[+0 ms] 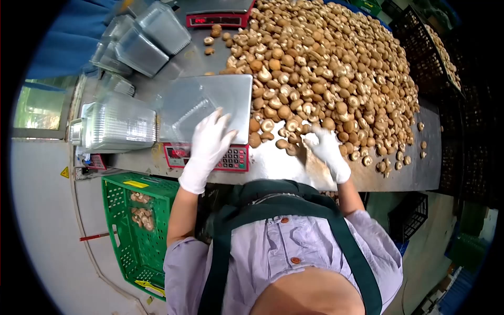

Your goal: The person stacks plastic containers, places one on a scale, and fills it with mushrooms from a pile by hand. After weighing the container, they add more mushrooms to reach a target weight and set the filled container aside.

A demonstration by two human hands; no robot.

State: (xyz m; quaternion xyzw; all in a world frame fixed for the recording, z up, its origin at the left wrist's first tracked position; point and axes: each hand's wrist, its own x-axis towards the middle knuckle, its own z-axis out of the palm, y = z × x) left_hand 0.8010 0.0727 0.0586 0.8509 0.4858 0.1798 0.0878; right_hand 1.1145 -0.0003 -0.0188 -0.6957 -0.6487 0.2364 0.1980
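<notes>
Nearest, a lilac buttoned shirt (262,241) is worn. With grip loosely spread and seemingly empty, the white-gloved left hand (208,139) is angled over a clear plastic tray (193,113) on a silver-topped red scale (239,105); the white-gloved right hand (326,149) is held beside brown mushrooms (325,79), its grip unreadable. Stacked clear trays (118,126) are kept alongside, presumably for reach.

Cannot read the digits (179,153) on the near scale (239,105) (with part of its keypad (235,158) behind the left hand (209,144)), nor see the right hand (327,152) sharply; find the far scale (220,21) and mushroom heap (325,68) cut off at the top
</notes>
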